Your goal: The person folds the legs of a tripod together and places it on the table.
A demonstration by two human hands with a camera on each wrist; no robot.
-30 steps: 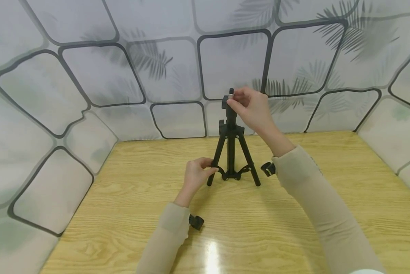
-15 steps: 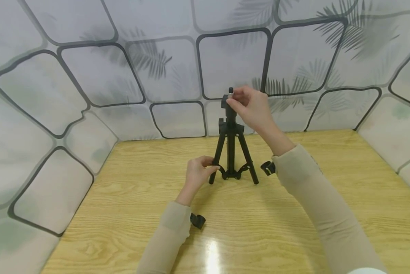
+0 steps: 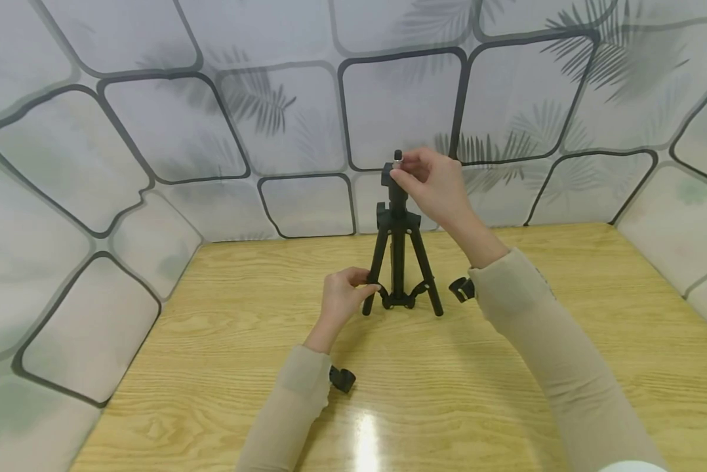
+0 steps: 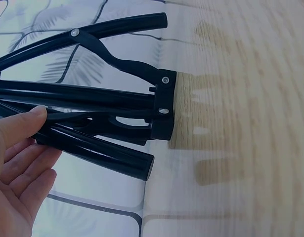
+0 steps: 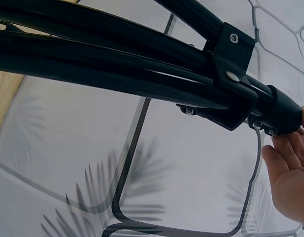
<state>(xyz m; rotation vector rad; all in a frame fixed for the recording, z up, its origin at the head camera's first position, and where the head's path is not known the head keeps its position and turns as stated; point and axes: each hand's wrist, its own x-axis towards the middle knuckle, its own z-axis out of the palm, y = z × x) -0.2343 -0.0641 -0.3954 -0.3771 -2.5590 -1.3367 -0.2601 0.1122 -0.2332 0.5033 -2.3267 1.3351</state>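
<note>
A small black tripod [image 3: 397, 255] stands upright at the back of the table, its legs partly spread. My left hand [image 3: 343, 301] pinches the tripod's left leg, beside the brace; in the left wrist view the thumb [image 4: 30, 123] lies on top and the fingers curl beneath. Up at the top, my right hand [image 3: 439, 183] holds the tripod head [image 3: 387, 174] between thumb and fingertips, just below a small black-tipped screw [image 3: 397, 155]. The right wrist view shows the leg collar [image 5: 236, 74], with right fingers [image 5: 287, 153] at the head. The lower centre bracket [image 4: 164, 106] sits close over the tabletop.
The wooden table [image 3: 241, 295] meets a patterned cloth wall [image 3: 306, 131] close behind the tripod, with more cloth at both sides. Black clip-like pieces jut from the left sleeve [image 3: 343, 379] and the right sleeve [image 3: 462, 289].
The tripod's legs have drawn slightly inward, their feet now nearer each other. My left hand has shifted a little right and up with the leg. The right hand stays almost still.
</note>
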